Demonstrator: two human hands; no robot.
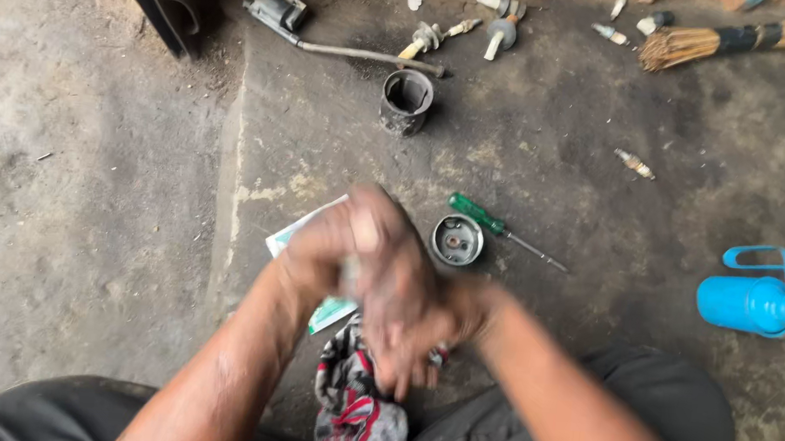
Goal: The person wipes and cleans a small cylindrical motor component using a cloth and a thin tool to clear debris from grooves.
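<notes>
On the grimy concrete floor [607, 107], both blurred hands' fingers [399, 370] clasp together over a striped rag [354, 413].

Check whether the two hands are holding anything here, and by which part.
Cannot be told for certain. The left hand and right hand are clasped together and blurred, above a red, black and white patterned rag; whatever sits between the palms is hidden.

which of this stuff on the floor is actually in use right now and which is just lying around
In use:
- left hand and right hand, clasped together over a small part, blurred
- striped rag under them
- white and green packet beneath the hands

Lying about:
- green screwdriver
- round metal cap
- dark cylinder
- blue oil can
- broom
- spark plugs
</notes>
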